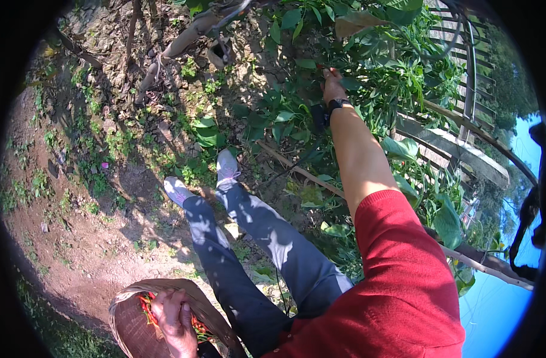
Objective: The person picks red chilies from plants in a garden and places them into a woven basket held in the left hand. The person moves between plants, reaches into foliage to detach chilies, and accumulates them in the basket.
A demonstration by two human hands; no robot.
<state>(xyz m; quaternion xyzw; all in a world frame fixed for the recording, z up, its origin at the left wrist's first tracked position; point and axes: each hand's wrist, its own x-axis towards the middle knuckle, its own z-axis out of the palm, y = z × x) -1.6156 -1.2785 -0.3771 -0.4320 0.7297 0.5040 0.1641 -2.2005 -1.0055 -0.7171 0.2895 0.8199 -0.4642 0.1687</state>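
My right hand (333, 84) is stretched out among leafy green chilli plants (295, 105), a dark band on its wrist. Its fingers are closed at a small red chilli (319, 66), which shows just beside the fingertips. Low on the left, my left hand (173, 317) is over a woven basket (128, 324) with its fingers curled. Red and green chillies (201, 329) lie in the basket around that hand. Whether the left fingers grip anything is hidden.
A thin wooden pole (299, 171) crosses the plants beside my legs. A thick bare branch (183, 42) leans at the top. Slatted fencing (452, 154) and another pole (483, 132) stand to the right. Weedy bare soil (89, 250) spreads at left.
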